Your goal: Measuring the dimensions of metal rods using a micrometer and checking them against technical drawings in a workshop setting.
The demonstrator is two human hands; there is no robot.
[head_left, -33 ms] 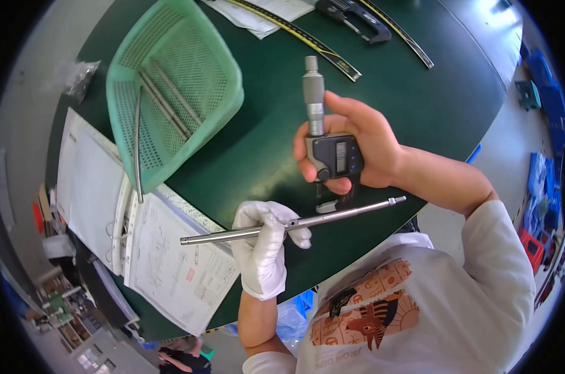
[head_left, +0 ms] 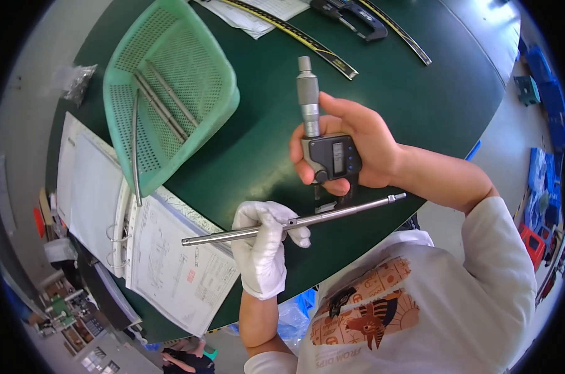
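My left hand (head_left: 260, 249), in a white glove, is closed round the middle of a long thin metal rod (head_left: 351, 208). The rod slants up to the right, with a small hole near the fingers and a stepped right end. Bare, my right hand (head_left: 373, 146) grips a digital micrometer (head_left: 330, 156) with a dark body, a small screen and a silver thimble pointing up. Its lower frame and anvil hang just behind the rod; whether they touch it I cannot tell.
A green perforated basket (head_left: 217, 56) holds several metal rods, one leaning over its near rim. An open ring binder (head_left: 176, 262) with drawings lies at left. Another micrometer (head_left: 375, 28), yellow-black strips (head_left: 295, 31) and papers (head_left: 267, 15) are on the far side of the green table (head_left: 432, 118).
The micrometer has tilted slightly, its thimble end moving a little left. The basket and far items sit slightly further left in view. My left hand and the rod hardly differ.
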